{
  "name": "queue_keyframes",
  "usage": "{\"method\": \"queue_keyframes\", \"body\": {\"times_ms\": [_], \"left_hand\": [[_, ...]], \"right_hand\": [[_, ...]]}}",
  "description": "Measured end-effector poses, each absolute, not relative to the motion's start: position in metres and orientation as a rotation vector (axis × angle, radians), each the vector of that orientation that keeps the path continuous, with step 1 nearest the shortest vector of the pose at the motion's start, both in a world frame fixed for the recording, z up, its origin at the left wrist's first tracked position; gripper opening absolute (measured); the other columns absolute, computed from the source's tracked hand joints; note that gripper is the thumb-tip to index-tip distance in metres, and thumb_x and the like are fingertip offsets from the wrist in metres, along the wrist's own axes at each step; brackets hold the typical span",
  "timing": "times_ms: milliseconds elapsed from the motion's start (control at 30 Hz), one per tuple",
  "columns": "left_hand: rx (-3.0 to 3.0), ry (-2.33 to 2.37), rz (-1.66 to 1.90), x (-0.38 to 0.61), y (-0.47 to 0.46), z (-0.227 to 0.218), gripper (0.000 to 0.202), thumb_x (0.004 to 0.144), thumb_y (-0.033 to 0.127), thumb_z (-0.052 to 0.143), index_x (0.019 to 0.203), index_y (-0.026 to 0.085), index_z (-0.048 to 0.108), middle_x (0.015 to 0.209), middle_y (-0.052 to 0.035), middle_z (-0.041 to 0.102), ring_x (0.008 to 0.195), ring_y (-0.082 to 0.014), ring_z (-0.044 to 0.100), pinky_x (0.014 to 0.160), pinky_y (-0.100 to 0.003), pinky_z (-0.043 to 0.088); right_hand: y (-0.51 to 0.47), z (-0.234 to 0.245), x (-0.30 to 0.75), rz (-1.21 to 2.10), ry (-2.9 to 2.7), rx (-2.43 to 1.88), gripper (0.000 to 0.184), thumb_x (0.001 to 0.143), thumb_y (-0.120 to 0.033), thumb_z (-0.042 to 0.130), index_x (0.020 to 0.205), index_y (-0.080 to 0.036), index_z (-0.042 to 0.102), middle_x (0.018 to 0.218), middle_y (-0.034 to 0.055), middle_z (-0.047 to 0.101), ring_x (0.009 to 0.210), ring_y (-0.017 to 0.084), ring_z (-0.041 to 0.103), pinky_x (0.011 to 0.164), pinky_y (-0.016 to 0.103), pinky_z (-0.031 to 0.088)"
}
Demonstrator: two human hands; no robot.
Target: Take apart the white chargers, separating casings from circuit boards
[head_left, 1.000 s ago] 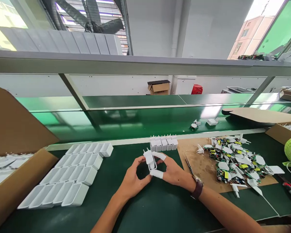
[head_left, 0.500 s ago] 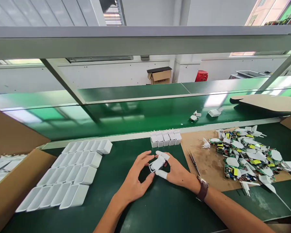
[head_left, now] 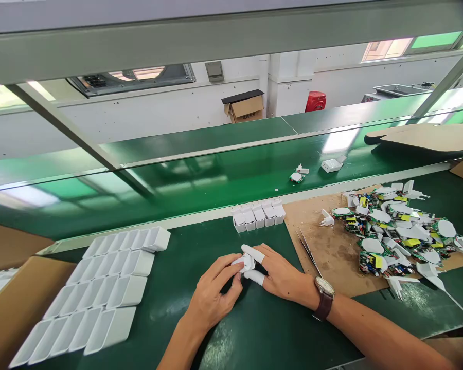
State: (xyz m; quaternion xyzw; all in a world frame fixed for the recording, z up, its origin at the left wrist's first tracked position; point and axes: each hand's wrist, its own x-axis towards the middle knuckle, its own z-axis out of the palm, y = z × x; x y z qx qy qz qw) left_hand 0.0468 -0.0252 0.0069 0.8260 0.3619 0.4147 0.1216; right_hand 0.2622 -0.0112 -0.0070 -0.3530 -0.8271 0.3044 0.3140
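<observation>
Both my hands meet over the green mat at the bench's near middle, pinching one small white charger housing [head_left: 247,262] between them. My left hand [head_left: 214,291] curls round it from the left, fingertips on the part. From the right, my right hand [head_left: 280,276], with white finger cots on thumb and forefinger and a watch on the wrist, grips the same piece. Just beyond, a short row of finished white chargers [head_left: 258,215] stands upright. Rows of empty white housings [head_left: 100,290] lie to the left.
A cardboard sheet [head_left: 327,257] on the right holds tweezers [head_left: 307,250] and a heap of circuit boards and white plug caps [head_left: 393,236]. A cardboard box [head_left: 19,308] stands at the left edge. A green conveyor belt [head_left: 200,180] behind carries two loose parts.
My hands have dropped lower and closed tighter on the housing, which has turned from upright to lying between the fingertips. The view has tilted downward.
</observation>
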Motion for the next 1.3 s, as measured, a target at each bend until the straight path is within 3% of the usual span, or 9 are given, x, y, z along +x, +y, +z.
{"method": "queue_keyframes", "body": {"times_ms": [167, 300, 433, 600, 667, 733, 867, 1033, 1300], "left_hand": [[2.254, 1.228, 1.018, 0.046, -0.029, 0.006, 0.018, 0.093, 0.022, 0.064, 0.11, 0.026, 0.068, 0.11, -0.0096, 0.07, 0.097, -0.0238, 0.072, 0.086, -0.036, 0.061], [2.044, 1.286, 0.81, 0.041, -0.028, -0.001, 0.048, 0.091, 0.031, 0.068, 0.137, 0.027, 0.054, 0.127, -0.0104, 0.068, 0.111, -0.0272, 0.07, 0.095, -0.042, 0.059], [1.769, 1.291, 0.88, 0.039, -0.028, -0.005, 0.052, 0.092, 0.039, 0.069, 0.14, 0.028, 0.053, 0.128, -0.0098, 0.068, 0.109, -0.0265, 0.07, 0.097, -0.043, 0.059], [1.348, 0.987, 0.981, 0.042, -0.026, 0.005, 0.073, 0.079, 0.041, 0.084, 0.141, 0.022, 0.051, 0.12, -0.0131, 0.069, 0.104, -0.0273, 0.071, 0.088, -0.041, 0.062], [1.255, 0.924, 0.936, 0.043, -0.025, 0.009, 0.078, 0.071, 0.038, 0.091, 0.136, 0.019, 0.054, 0.114, -0.0138, 0.072, 0.099, -0.0272, 0.073, 0.084, -0.04, 0.062], [1.235, 0.964, 0.905, 0.044, -0.024, 0.011, 0.069, 0.07, 0.039, 0.092, 0.126, 0.016, 0.06, 0.104, -0.0127, 0.075, 0.09, -0.0249, 0.074, 0.078, -0.037, 0.063], [1.277, 1.104, 0.94, 0.045, -0.025, 0.009, 0.055, 0.066, 0.052, 0.09, 0.098, 0.016, 0.065, 0.077, -0.0057, 0.075, 0.061, -0.0173, 0.068, 0.056, -0.029, 0.058], [1.308, 1.193, 0.966, 0.046, -0.025, 0.008, 0.051, 0.066, 0.061, 0.086, 0.08, 0.019, 0.062, 0.063, -0.002, 0.072, 0.048, -0.0147, 0.063, 0.046, -0.026, 0.055], [1.355, 1.209, 0.985, 0.045, -0.026, 0.007, 0.049, 0.067, 0.06, 0.086, 0.08, 0.018, 0.063, 0.063, -0.0028, 0.071, 0.051, -0.016, 0.065, 0.046, -0.026, 0.055]], "right_hand": [[-0.011, -0.012, 0.262, 0.911, -2.113, -0.992, 0.061, 0.098, -0.024, 0.059, 0.155, -0.021, 0.037, 0.116, 0.0123, 0.063, 0.103, 0.027, 0.058, 0.094, 0.049, 0.053], [-0.012, -0.015, 0.258, 1.221, -1.808, -1.063, 0.05, 0.094, -0.027, 0.064, 0.143, -0.023, 0.05, 0.116, 0.0088, 0.065, 0.104, 0.024, 0.063, 0.097, 0.044, 0.053], [-0.012, -0.011, 0.252, 1.422, -1.51, -0.972, 0.044, 0.092, -0.036, 0.068, 0.133, -0.025, 0.054, 0.114, 0.0057, 0.069, 0.103, 0.021, 0.064, 0.097, 0.04, 0.053], [-0.009, -0.006, 0.249, 1.707, -1.206, -0.912, 0.057, 0.084, -0.056, 0.076, 0.124, -0.02, 0.059, 0.084, 0.001, 0.07, 0.068, 0.015, 0.062, 0.063, 0.028, 0.053], [-0.009, -0.005, 0.248, 1.773, -1.161, -0.988, 0.057, 0.082, -0.063, 0.075, 0.114, -0.017, 0.064, 0.067, -0.0024, 0.064, 0.054, 0.012, 0.055, 0.051, 0.025, 0.048], [-0.01, -0.003, 0.247, 1.836, -1.16, -1.042, 0.058, 0.082, -0.07, 0.07, 0.099, -0.015, 0.068, 0.06, -0.0025, 0.06, 0.048, 0.011, 0.052, 0.045, 0.023, 0.046], [-0.012, 0.002, 0.246, 1.925, -1.254, -1.027, 0.07, 0.085, -0.082, 0.053, 0.076, -0.014, 0.065, 0.058, 0.0047, 0.067, 0.042, 0.011, 0.052, 0.043, 0.023, 0.045], [-0.013, 0.004, 0.247, 1.971, -1.309, -1.028, 0.076, 0.085, -0.087, 0.045, 0.072, -0.014, 0.062, 0.058, 0.0097, 0.071, 0.04, 0.011, 0.051, 0.042, 0.023, 0.044], [-0.012, 0.003, 0.246, 1.985, -1.309, -1.041, 0.082, 0.083, -0.09, 0.044, 0.073, -0.012, 0.067, 0.061, 0.0121, 0.073, 0.04, 0.012, 0.053, 0.043, 0.024, 0.046]]}}
